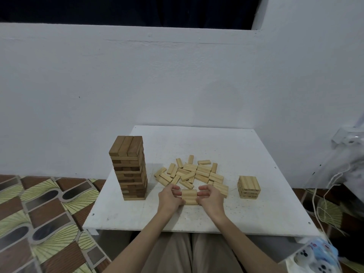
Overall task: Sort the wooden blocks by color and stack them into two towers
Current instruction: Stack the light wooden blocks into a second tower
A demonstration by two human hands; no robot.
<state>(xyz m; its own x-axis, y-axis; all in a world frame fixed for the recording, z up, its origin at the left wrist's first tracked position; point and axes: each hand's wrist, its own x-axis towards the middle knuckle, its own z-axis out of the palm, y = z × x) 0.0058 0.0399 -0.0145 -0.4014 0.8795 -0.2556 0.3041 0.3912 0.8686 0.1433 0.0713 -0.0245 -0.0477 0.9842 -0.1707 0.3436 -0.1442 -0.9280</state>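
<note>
Far left, patterned floor tiles (39, 209), brown w/ yellow-green fans, glossy. Then the white bench (246, 209), flat square board, scuffed and speckled. On its left side stands 1 dark tower (129, 168), brown rectangular blocks, 3 across the top, layers crossed; lower layers too many to count exactly. Left hand (171, 196) and right hand (209, 196) press in from either side on a small set of pale blocks (189, 197) near the front edge, fingers curled round its ends; looks like 3 side by side, lower part hidden. Behind, a loose pile (194, 174) of pale grainy blocks, approx 25, overlapping. Right, 1 short pale stack (249, 187), a few layers. Far right, cords (323, 203), blurry.
</note>
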